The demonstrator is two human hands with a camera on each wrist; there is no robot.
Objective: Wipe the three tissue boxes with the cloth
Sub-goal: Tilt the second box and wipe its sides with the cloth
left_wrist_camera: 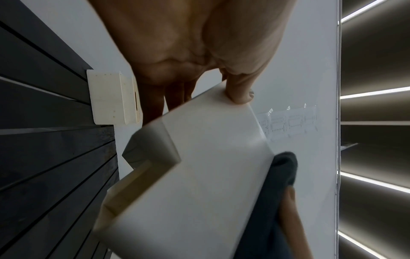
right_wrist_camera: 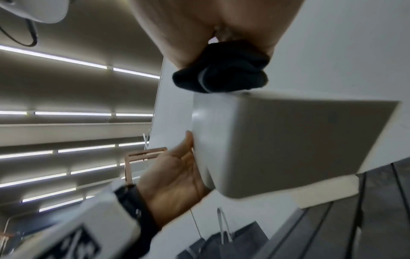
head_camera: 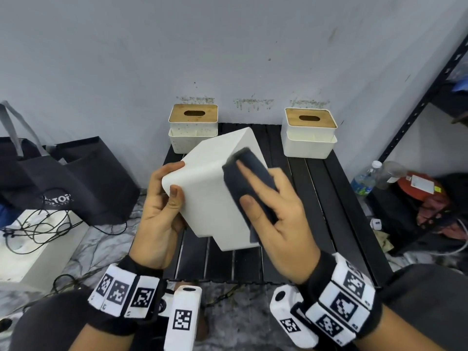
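**One box aloft, two waiting**

One white plastic tissue box [head_camera: 212,188] is tilted above the black slatted table [head_camera: 316,198], left hand [head_camera: 162,209] gripping its corner. Right hand [head_camera: 276,211] pins a dark folded cloth [head_camera: 249,183] flat-fingered against it. Hard rubbing could twist it loose.

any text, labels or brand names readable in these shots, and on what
"TOP": white letters, partly cut off, on the black tote bag left of the table.
Water bottle label: too blurred to read.
White tag on the orange item: too small to read.
Wristband markers: coded patterns, no words.
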